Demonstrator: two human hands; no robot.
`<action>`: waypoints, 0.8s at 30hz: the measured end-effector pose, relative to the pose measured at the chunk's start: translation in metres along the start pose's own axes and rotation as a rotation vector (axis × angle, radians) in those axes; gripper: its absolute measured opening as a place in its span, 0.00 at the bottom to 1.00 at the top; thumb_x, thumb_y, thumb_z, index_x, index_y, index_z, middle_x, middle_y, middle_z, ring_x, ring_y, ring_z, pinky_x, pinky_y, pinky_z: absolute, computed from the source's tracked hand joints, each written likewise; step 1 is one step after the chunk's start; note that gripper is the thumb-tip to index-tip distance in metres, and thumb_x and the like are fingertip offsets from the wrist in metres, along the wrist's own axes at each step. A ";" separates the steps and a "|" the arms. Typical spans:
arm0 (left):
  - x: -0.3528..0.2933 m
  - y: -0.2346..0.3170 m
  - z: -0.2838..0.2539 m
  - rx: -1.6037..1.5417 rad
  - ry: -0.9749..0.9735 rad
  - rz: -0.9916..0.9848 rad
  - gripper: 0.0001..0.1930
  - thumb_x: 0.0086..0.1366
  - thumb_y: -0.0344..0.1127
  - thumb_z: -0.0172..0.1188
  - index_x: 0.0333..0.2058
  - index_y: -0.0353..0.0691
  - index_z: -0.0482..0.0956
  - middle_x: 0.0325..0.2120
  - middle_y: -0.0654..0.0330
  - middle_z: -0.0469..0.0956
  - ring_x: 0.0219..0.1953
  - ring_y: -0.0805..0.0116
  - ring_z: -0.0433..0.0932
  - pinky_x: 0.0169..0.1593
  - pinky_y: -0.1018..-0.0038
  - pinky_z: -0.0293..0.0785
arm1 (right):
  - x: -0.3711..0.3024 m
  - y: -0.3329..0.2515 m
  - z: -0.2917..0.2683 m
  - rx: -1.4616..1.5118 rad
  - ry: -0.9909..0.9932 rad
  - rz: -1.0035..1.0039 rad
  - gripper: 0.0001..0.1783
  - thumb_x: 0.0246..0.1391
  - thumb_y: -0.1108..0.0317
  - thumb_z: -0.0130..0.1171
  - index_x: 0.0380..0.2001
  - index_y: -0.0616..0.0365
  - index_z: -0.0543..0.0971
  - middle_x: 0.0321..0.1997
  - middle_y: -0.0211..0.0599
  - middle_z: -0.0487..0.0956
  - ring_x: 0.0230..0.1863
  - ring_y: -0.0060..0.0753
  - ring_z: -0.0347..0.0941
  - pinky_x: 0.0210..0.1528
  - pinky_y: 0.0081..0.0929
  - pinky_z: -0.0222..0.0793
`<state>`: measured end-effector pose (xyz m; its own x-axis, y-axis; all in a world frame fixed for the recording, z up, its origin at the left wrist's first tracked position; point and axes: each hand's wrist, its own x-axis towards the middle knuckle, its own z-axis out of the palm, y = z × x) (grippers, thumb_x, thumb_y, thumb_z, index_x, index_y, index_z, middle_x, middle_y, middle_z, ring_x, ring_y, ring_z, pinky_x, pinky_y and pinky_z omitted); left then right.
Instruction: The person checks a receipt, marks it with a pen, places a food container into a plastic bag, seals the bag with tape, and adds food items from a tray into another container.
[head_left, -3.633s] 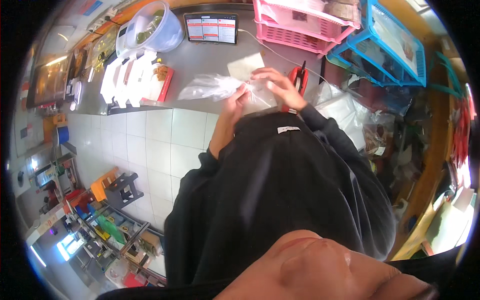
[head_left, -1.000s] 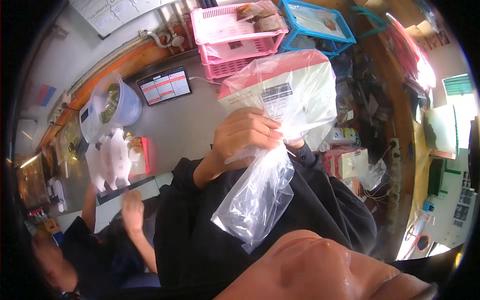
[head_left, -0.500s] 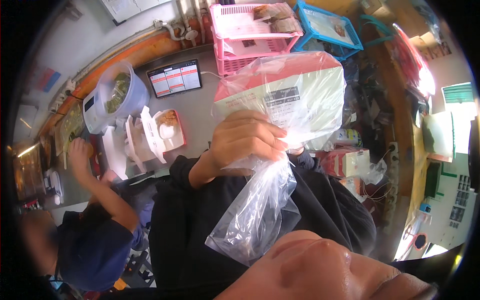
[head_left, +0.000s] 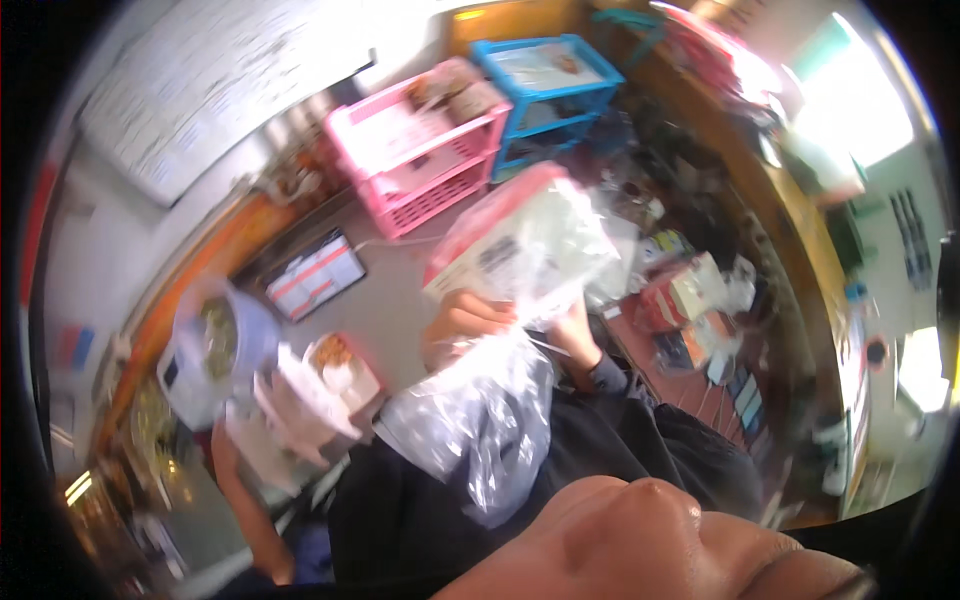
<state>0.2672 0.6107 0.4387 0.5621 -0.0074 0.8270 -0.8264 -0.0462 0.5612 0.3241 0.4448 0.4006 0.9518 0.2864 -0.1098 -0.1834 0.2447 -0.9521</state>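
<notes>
A clear plastic bag (head_left: 475, 415) holds a red and white takeaway box (head_left: 525, 245) with a printed label on its side. My left hand (head_left: 465, 322) has its fingers closed round the gathered neck of the bag, just below the box. The bag's loose end hangs toward my dark top. My right hand (head_left: 570, 335) is at the other side of the neck; its fingers are mostly behind the plastic and blurred. A thin white strip (head_left: 546, 344) sticks out beside the neck, between the two hands.
On the counter are an open food box (head_left: 345, 375), a tub of greens (head_left: 220, 335) and a tablet (head_left: 315, 275). Pink (head_left: 420, 150) and blue (head_left: 550, 90) racks stand behind. A co-worker's arm (head_left: 245, 500) is at left. More bagged boxes (head_left: 685, 295) lie at right.
The view has turned and blurred. The bagged box looks smaller, farther from me. My right hand has come into sight beside the bag's neck, and the white strip now shows.
</notes>
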 end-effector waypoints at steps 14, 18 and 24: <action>-0.052 -0.035 0.206 -0.570 0.281 -0.792 0.04 0.57 0.29 0.58 0.31 0.38 0.73 0.30 0.60 0.77 0.35 0.68 0.77 0.43 0.73 0.68 | -0.097 -0.051 -0.134 -0.823 0.348 -1.017 0.06 0.43 0.66 0.64 0.28 0.50 0.81 0.36 0.26 0.76 0.41 0.28 0.69 0.59 0.41 0.48; -0.047 -0.034 0.287 -0.690 0.310 -0.907 0.05 0.57 0.28 0.58 0.32 0.38 0.73 0.31 0.60 0.76 0.35 0.68 0.76 0.42 0.73 0.69 | -0.128 -0.058 -0.205 -0.666 0.426 -0.870 0.06 0.47 0.70 0.59 0.19 0.54 0.75 0.31 0.27 0.74 0.36 0.28 0.67 0.51 0.30 0.51; -0.035 -0.037 0.355 -0.356 0.024 -0.788 0.08 0.57 0.22 0.57 0.36 0.34 0.71 0.34 0.59 0.73 0.35 0.70 0.73 0.40 0.76 0.71 | -0.166 -0.063 -0.262 -0.689 0.543 -0.816 0.05 0.45 0.74 0.58 0.19 0.55 0.74 0.29 0.26 0.74 0.37 0.28 0.66 0.47 0.28 0.54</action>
<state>0.2905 0.2579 0.3773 0.9780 -0.0831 0.1911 -0.1601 0.2868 0.9445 0.2425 0.1392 0.4037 0.7363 -0.1914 0.6490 0.5348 -0.4228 -0.7316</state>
